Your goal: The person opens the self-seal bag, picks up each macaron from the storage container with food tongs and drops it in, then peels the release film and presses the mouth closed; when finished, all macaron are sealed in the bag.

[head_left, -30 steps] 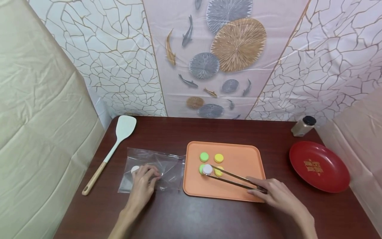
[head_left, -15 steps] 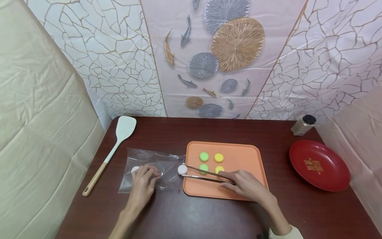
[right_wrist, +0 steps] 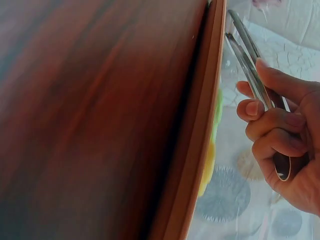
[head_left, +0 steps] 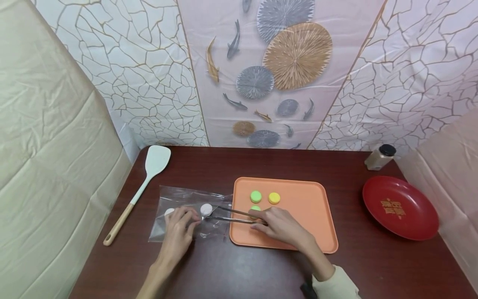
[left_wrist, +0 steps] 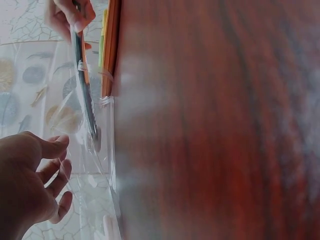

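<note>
My right hand (head_left: 281, 225) grips metal tongs (head_left: 239, 214) around their handle end. Between the tong tips sits a pale round macaron (head_left: 206, 209), within the outline of a clear plastic bag (head_left: 216, 230). In the left wrist view, clear film shows around the tong tips. My left hand (head_left: 181, 228) pinches the upper film of the bag between thumb and index finger. A white macaron (head_left: 169, 211) lies in the bag, partly hidden by that hand. On an orange tray (head_left: 298, 220) are green macarons (head_left: 255, 196) and a yellow macaron (head_left: 274, 198); my right hand covers part of the tray.
A white spatula (head_left: 143, 185) with a wooden handle lies at the left. At the right are a red oval plate (head_left: 401, 207) and a jar (head_left: 380, 157) with a black lid. Patterned cloth (head_left: 157, 91) hangs behind the table.
My right hand has moved left with the tongs, carrying the pale macaron from above the tray, across its left edge, to the bag beside my left hand. The left hand has stayed put.
</note>
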The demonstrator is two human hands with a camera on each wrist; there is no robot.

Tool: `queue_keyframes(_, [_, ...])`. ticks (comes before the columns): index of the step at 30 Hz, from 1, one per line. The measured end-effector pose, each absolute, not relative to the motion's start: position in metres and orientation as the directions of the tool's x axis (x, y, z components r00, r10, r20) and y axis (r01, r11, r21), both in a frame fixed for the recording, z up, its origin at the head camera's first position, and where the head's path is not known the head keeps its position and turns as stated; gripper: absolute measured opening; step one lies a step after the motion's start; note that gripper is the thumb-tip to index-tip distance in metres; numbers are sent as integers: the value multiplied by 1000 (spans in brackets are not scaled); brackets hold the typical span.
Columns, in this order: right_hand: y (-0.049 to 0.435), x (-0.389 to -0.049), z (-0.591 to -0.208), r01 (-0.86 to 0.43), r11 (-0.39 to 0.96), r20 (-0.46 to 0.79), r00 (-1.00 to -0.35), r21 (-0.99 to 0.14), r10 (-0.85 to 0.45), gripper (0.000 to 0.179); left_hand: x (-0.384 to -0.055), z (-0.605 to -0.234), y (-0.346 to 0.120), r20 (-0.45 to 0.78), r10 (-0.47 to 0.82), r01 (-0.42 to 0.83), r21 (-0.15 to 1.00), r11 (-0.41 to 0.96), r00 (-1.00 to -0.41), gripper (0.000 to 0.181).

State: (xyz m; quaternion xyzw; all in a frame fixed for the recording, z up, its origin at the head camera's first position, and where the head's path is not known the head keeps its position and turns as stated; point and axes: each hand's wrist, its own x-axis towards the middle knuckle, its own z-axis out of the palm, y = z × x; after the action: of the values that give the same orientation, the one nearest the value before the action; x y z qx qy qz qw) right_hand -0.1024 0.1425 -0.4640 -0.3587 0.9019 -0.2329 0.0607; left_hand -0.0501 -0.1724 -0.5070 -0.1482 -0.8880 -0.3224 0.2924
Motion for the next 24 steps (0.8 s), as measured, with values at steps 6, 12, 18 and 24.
queue_keyframes(6, [123, -106, -467, -646, 617, 83, -718, -450, -691, 20, -58, -537, -185, 566, 77, 438, 538, 720, -821, 31])
queue_keyframes(12, [101, -109, -471, -635, 607, 89, -722, -477, -686, 27, -61, -543, -187, 631, 93, 504, 513, 695, -770, 28])
queue_keyframes(18, [78, -114, -470, -616, 610, 59, -726, -498, -685, 30, -55, -520, -179, 653, 91, 518, 499, 695, -752, 28])
queue_keyframes(24, [64, -119, -481, -635, 599, 60, -709, -487, -703, 42, -53, -508, -175, 597, 114, 481, 502, 719, -794, 28])
